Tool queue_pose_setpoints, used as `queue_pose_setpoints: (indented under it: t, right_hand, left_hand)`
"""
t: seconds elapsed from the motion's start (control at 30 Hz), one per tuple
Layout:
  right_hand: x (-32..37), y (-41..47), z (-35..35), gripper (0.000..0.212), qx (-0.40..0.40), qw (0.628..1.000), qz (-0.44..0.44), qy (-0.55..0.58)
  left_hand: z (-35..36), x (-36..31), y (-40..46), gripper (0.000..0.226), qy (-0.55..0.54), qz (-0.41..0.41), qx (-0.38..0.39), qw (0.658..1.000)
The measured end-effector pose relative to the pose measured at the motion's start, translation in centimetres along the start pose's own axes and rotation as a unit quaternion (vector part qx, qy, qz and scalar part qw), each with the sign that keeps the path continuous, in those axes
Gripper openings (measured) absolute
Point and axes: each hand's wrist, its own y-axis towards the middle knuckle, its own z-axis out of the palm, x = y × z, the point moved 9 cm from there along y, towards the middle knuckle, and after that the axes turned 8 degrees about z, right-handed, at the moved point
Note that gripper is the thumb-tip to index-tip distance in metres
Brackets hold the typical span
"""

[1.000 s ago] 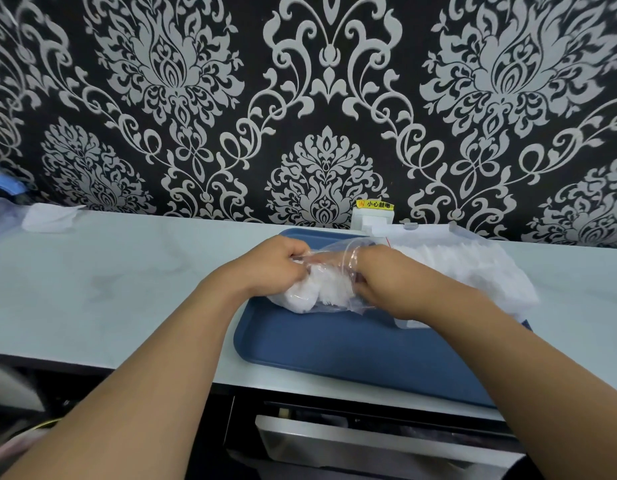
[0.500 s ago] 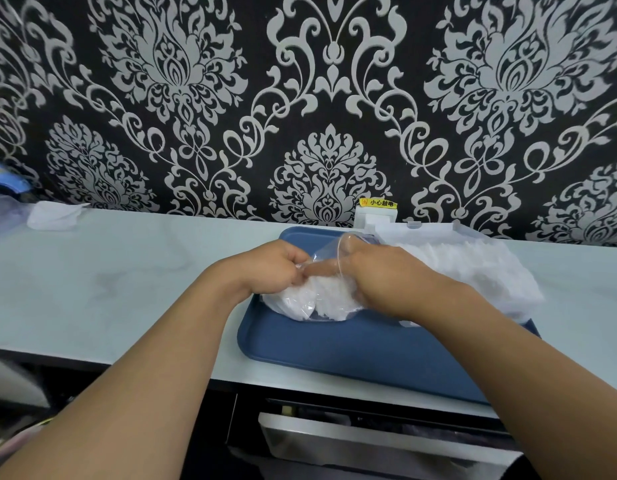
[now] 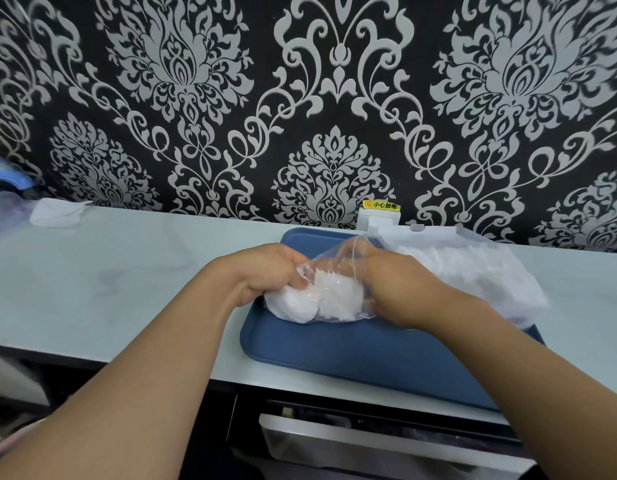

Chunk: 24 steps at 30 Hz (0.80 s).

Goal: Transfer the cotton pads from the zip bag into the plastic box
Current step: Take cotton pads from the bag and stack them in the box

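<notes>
A clear zip bag [image 3: 321, 296] stuffed with white cotton pads lies on a blue tray [image 3: 352, 351]. My left hand [image 3: 265, 271] grips the bag's left end. My right hand [image 3: 393, 282] is pushed into the bag's mouth, its fingers showing through the plastic around the pads. Behind my right hand sits the clear plastic box [image 3: 473, 268], heaped with white cotton pads, its lid edge at the back.
The tray sits on a pale counter [image 3: 127, 282] against a black and silver patterned wall. A crumpled white tissue [image 3: 57, 213] lies far left. A white socket with a yellow label [image 3: 380, 213] is behind the tray. A drawer [image 3: 369, 441] is open below the counter edge.
The bag has bulged and shifted slightly down-left between my hands, and my right hand has gone a little deeper into it. The view has drifted slightly.
</notes>
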Motion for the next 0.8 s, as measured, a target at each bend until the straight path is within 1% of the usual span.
queue_pose_setpoints:
  t: [0.03, 0.1, 0.13, 0.17, 0.23, 0.27, 0.33, 0.4, 0.5, 0.57, 0.63, 0.7, 0.77, 0.8]
  right_hand:
    - [0.0, 0.0, -0.2, 0.044, 0.009, 0.999, -0.001, 0.042]
    - [0.6, -0.3, -0.8, 0.045, -0.004, 0.995, -0.047, 0.089]
    - [0.6, -0.4, -0.6, 0.038, 0.013, 0.992, -0.039, 0.116]
    - [0.4, -0.3, -0.5, 0.038, 0.020, 0.988, -0.027, 0.148]
    - [0.4, -0.2, -0.2, 0.065, 0.023, 0.995, -0.017, 0.095]
    - [0.7, -0.3, -0.4, 0.069, 0.013, 0.997, -0.025, 0.072]
    - [0.6, -0.5, -1.3, 0.066, -0.019, 0.997, -0.033, 0.068]
    - [0.4, -0.9, -2.8, 0.064, -0.079, 0.993, -0.036, 0.074]
    - [-0.9, -1.8, -5.0, 0.048, -0.152, 0.983, 0.008, 0.104]
    - [-2.4, -2.5, -5.8, 0.050, -0.167, 0.974, 0.048, 0.147]
    - [-3.9, -3.2, -6.6, 0.054, -0.169, 0.955, 0.088, 0.227]
    - [-5.3, -4.0, -7.4, 0.049, -0.165, 0.921, 0.112, 0.334]
    - [-6.4, -4.7, -7.6, 0.042, -0.135, 0.873, 0.110, 0.456]
    - [-6.8, -4.9, -7.4, 0.041, -0.112, 0.852, 0.114, 0.499]
  left_hand:
    - [0.2, 0.0, -0.1, 0.027, -0.020, -0.002, 0.009, 1.000]
    - [0.5, 0.0, -0.4, 0.030, -0.030, -0.006, 0.020, 0.999]
    - [0.5, -0.2, -0.4, 0.029, -0.025, -0.006, 0.018, 1.000]
    - [0.3, -0.3, -0.4, 0.027, -0.016, -0.003, 0.011, 1.000]
    - [0.0, -1.0, -0.4, 0.029, -0.001, 0.012, -0.008, 1.000]
    - [-0.3, -1.4, -0.4, 0.031, 0.007, 0.022, -0.023, 0.999]
    - [-1.0, -2.4, -0.3, 0.034, 0.032, 0.051, -0.058, 0.996]
    - [-1.6, -3.2, -0.3, 0.039, 0.057, 0.076, -0.100, 0.990]
    - [-2.9, -4.2, -0.2, 0.038, 0.106, 0.098, -0.178, 0.973]
    - [-3.5, -4.4, -0.3, 0.038, 0.157, 0.100, -0.216, 0.958]
    - [-3.6, -4.0, -0.1, 0.038, 0.186, 0.086, -0.218, 0.954]
    - [-3.1, -3.7, 0.4, 0.040, 0.221, 0.069, -0.195, 0.953]
    - [-2.5, -3.6, 0.6, 0.052, 0.280, 0.049, -0.171, 0.943]
    - [-2.5, -4.1, 0.4, 0.061, 0.305, 0.047, -0.176, 0.935]
